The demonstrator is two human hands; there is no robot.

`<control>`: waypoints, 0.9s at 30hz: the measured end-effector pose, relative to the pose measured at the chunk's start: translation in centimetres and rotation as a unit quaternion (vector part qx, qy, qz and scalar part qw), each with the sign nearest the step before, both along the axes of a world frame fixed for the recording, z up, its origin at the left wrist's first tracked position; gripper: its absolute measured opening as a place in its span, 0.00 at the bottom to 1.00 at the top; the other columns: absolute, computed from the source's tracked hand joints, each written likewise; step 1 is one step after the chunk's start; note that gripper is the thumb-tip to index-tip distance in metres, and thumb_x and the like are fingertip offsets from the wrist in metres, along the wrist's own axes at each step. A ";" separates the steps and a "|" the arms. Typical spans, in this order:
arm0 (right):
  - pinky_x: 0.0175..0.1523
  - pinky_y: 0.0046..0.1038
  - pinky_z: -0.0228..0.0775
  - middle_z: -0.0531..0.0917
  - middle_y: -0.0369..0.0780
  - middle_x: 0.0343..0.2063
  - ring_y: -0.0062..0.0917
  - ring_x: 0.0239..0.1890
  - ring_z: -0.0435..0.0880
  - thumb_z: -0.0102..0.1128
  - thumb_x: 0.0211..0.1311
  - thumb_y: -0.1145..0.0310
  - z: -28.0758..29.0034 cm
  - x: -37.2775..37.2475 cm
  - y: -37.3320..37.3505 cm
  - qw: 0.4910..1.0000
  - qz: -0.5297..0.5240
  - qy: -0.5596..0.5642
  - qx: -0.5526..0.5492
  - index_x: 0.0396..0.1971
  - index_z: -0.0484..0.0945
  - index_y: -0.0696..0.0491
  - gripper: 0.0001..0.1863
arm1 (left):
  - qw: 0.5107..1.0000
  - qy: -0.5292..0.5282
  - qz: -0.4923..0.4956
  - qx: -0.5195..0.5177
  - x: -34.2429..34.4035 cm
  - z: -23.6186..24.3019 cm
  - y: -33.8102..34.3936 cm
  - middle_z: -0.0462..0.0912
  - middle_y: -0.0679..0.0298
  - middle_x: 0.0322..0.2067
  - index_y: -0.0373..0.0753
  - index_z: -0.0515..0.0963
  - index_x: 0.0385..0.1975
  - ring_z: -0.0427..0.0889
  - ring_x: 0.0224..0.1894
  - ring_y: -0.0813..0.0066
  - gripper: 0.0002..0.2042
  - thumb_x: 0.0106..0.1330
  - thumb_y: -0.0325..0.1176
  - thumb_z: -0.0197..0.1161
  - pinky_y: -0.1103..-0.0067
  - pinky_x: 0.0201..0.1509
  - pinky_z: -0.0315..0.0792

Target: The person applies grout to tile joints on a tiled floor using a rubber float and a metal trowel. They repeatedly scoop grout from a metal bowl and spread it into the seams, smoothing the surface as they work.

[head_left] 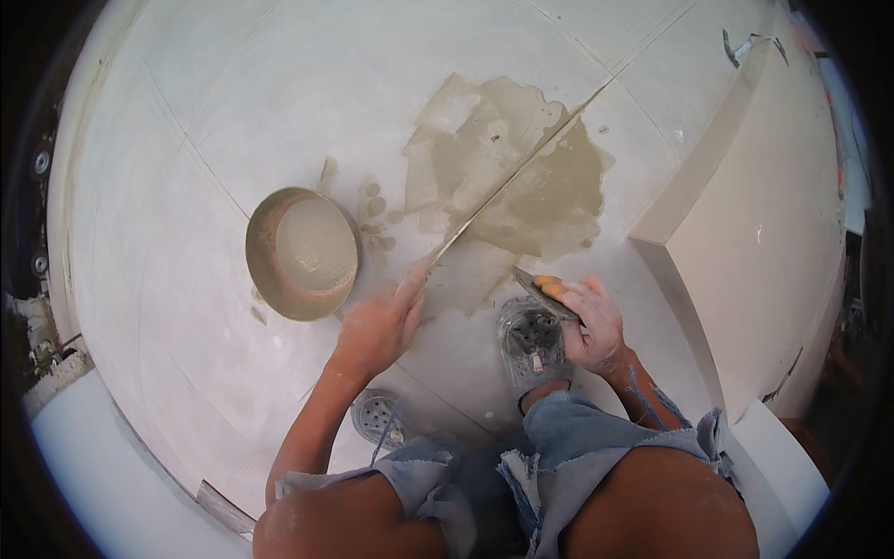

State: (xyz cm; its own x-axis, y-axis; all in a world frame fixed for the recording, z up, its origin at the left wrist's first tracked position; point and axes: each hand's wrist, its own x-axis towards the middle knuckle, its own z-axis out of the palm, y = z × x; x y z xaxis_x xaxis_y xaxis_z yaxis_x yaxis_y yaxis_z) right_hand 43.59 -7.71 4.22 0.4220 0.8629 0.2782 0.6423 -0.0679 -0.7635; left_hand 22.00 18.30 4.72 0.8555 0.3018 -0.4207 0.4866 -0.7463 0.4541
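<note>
My left hand (382,326) is closed and slightly blurred, low over the pale tiled floor (279,102). Its fingertips are at the near end of a dark joint line, where a narrow pale edge shows; whether that edge belongs to a tool, I cannot tell. My right hand (596,326) grips a thin, flat, dark spreader (545,296), tilted just above my right shoe. Two of its fingertips look orange. Beyond both hands, a wet grey-beige patch of grout (549,205) spreads across the joint. Left of it stands a round bowl (317,244) of similar grey-beige paste.
Smears and drips (372,210) mark the floor beside the bowl. My grey clogs (531,340) stand close to the patch. A pale raised block (754,224) with a sharp corner rises at the right. Dark clutter (42,345) lies past the floor's left edge.
</note>
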 end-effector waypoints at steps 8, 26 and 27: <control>0.48 0.35 0.74 0.87 0.44 0.57 0.39 0.43 0.81 0.58 0.49 0.89 1.6 1.4 1.6 0.995 -0.030 -0.086 -0.038 0.54 0.86 0.58 0.29 | 1.000 0.013 0.022 0.015 -2.7 4.2 0.0 0.82 0.53 0.40 0.56 0.64 0.79 0.84 0.30 0.47 0.32 0.75 0.37 0.62 0.57 0.36 0.80; 0.65 0.39 0.75 0.86 0.38 0.60 0.40 0.59 0.79 0.64 0.54 0.83 -3.5 5.4 4.2 0.953 -0.064 -0.225 -0.191 0.51 0.91 0.45 0.25 | 0.847 -0.164 0.362 -0.354 -12.1 -2.9 -12.5 0.84 0.52 0.46 0.31 0.58 0.69 0.83 0.33 0.71 0.30 0.85 0.54 0.44 0.72 0.41 0.79; 0.66 0.39 0.75 0.85 0.38 0.60 0.40 0.60 0.79 0.63 0.54 0.83 -3.4 6.0 5.1 0.956 -0.062 -0.220 -0.183 0.51 0.91 0.45 0.25 | 0.848 -0.181 0.360 -0.344 -13.1 -3.5 -13.0 0.84 0.51 0.46 0.31 0.58 0.68 0.83 0.33 0.71 0.30 0.85 0.54 0.43 0.72 0.40 0.79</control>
